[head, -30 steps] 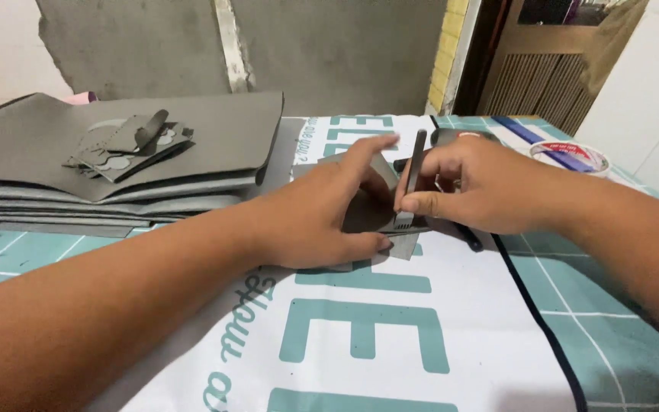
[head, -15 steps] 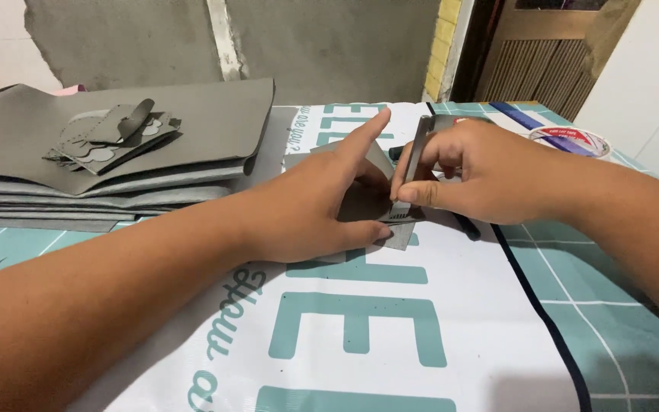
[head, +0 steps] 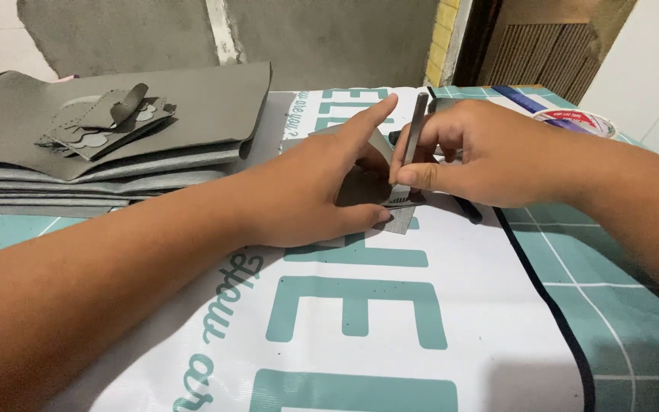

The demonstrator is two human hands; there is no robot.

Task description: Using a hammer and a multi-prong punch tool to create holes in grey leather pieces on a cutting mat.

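A small grey leather piece (head: 364, 191) is pinned flat mid-table on the white banner (head: 360, 336) by the left hand (head: 310, 191) — fingers spread. A slim grey metal pronged punch (head: 408, 149) is pinched upright on it by the right hand (head: 482, 152) — fingers closed.

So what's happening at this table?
A person is working a small grey piece of material on a printed banner. The left hand presses it flat, while the right hand stands a slim metal pronged tool upright on its edge. A stack of grey sheets lies to the left.
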